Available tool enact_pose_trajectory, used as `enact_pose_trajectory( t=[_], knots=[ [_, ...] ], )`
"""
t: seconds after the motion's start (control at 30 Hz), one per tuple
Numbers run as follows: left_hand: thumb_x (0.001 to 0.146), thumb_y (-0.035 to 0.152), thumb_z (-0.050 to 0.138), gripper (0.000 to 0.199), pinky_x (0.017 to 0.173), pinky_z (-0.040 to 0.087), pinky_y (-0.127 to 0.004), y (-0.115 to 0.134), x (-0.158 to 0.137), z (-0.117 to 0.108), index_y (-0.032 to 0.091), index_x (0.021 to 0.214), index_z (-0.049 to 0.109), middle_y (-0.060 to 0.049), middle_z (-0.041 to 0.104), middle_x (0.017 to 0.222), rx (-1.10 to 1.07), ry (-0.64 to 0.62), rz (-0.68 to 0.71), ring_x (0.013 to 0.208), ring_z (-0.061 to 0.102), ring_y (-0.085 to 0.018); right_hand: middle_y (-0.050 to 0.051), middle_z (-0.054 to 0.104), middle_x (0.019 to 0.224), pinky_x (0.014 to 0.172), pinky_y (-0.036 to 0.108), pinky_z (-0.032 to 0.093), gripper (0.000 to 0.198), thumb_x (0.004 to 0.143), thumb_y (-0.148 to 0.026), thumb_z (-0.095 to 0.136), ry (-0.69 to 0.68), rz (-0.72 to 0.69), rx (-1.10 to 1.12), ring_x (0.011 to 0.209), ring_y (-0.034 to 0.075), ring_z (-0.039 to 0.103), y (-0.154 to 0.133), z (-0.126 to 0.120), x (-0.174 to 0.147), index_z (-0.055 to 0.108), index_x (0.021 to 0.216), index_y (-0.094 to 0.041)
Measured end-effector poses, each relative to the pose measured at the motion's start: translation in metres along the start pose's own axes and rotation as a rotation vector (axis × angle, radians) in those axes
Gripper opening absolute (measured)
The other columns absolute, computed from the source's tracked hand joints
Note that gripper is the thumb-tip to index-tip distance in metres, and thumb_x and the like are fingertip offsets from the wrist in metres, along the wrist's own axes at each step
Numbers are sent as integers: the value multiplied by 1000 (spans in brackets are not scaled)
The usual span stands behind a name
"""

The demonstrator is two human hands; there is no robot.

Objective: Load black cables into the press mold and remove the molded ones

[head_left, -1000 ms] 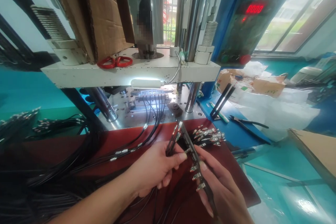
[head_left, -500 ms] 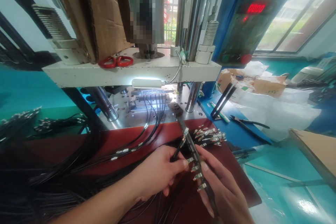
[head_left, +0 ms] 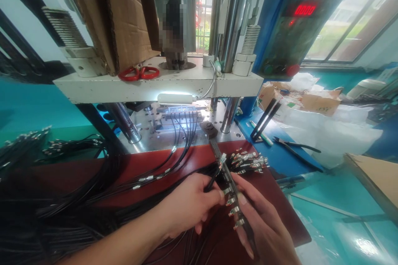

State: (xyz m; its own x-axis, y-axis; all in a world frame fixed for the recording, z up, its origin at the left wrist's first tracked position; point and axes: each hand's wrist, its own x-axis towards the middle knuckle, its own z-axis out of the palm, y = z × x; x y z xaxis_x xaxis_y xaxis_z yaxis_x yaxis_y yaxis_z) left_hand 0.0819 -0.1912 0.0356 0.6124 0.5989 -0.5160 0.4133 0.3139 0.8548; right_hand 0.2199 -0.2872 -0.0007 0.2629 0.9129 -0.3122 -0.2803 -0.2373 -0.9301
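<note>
glinting silver connectors (head_left: 234, 210) along a slim dark bar (head_left: 230, 182) in right grip (head_left: 264, 215), black cabling (head_left: 212, 183) in left grip (head_left: 192, 202)

The person's left hand (head_left: 191, 203), bare, has slim fingers and a thumb (head_left: 216, 197) with a rounded tip. Behind it I can see a slender wrist and a bare left forearm (head_left: 130, 238) — smooth in outline, widening gradually away from the hand. The right hand (head_left: 263, 217) is bare too, as far as I can tell from here: slender fingers, a broad back, and a thumb whose nail shows
</note>
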Motion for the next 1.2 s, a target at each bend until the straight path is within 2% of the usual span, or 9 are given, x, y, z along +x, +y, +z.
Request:
enact_pose_trajectory(
  t=[0.5, 0.57, 0.63, 0.7, 0.73, 0.83, 0.97, 1.07, 1.2],
  knots=[
    [83, 40, 52, 22, 37, 37, -19, -4, 1, -1, 18, 83, 57, 7, 42, 50, 38, -41, 46, 40, 38, -9, -5, 51, 46, 28, 15, 30, 67, 84, -57, 57, -26, -23, -64, 32, 7, 36, 5, -2, 2, 44, 139, -21],
    [85, 40, 51, 24, 43, 40, -21, 2, -2, -6, 17, 81, 58, 4, 49, 56, 121, 6, 126, 46, 45, -10, -5, 49, 44, 28, 15, 30, 65, 86, -56, 56, -30, -13, -33, 31, 7, 37, 3, -2, 2, 44, 140, -21],
    [85, 39, 54, 24, 52, 43, -22, 9, -6, -13, 16, 80, 60, 1, 55, 65, 168, 127, 247, 55, 51, -11, -5, 48, 43, 28, 14, 31, 62, 87, -54, 56, -34, -11, 11, 31, 7, 37, 0, -3, 1, 45, 139, -21],
    [83, 36, 59, 21, 58, 43, -22, 16, -7, -21, 16, 86, 61, 1, 56, 69, 46, 210, 329, 61, 51, -11, -5, 50, 45, 28, 14, 31, 60, 87, -52, 57, -34, -16, 39, 31, 7, 38, -2, -3, 1, 46, 138, -22],
    [83, 36, 60, 21, 58, 44, -22, 17, -8, -23, 16, 90, 59, 2, 54, 69, -65, 205, 339, 61, 51, -10, -4, 50, 46, 28, 14, 30, 60, 87, -51, 57, -33, -19, 47, 31, 6, 38, -3, -3, 1, 46, 138, -22],
    [87, 41, 56, 24, 44, 37, -18, 18, -6, -26, 18, 94, 53, 4, 52, 68, -318, 154, 319, 48, 44, -6, -5, 50, 46, 27, 13, 29, 61, 87, -52, 57, -32, -24, 39, 30, 6, 38, -3, -4, 2, 46, 138, -21],
    [90, 46, 47, 26, 28, 17, -16, 13, -5, -22, 23, 103, 48, 7, 52, 60, -236, 94, 187, 31, 31, -4, -6, 48, 44, 27, 13, 29, 63, 86, -54, 57, -24, -6, 20, 30, 7, 37, -1, -3, 3, 45, 139, -21],
    [90, 40, 48, 21, 25, 13, -15, 10, -5, -20, 23, 102, 47, 8, 50, 53, -154, -9, 109, 28, 27, -4, -5, 50, 45, 28, 14, 29, 63, 86, -53, 58, -15, 7, 28, 30, 6, 37, -2, -2, 2, 45, 139, -22],
    [86, 36, 53, 20, 26, 18, -14, 5, -3, -19, 21, 99, 50, 7, 53, 64, -156, -21, 70, 31, 31, -2, -4, 50, 47, 29, 14, 29, 63, 84, -53, 60, 0, 33, 38, 31, 7, 38, -7, 0, 0, 47, 137, -22]
  ],
)
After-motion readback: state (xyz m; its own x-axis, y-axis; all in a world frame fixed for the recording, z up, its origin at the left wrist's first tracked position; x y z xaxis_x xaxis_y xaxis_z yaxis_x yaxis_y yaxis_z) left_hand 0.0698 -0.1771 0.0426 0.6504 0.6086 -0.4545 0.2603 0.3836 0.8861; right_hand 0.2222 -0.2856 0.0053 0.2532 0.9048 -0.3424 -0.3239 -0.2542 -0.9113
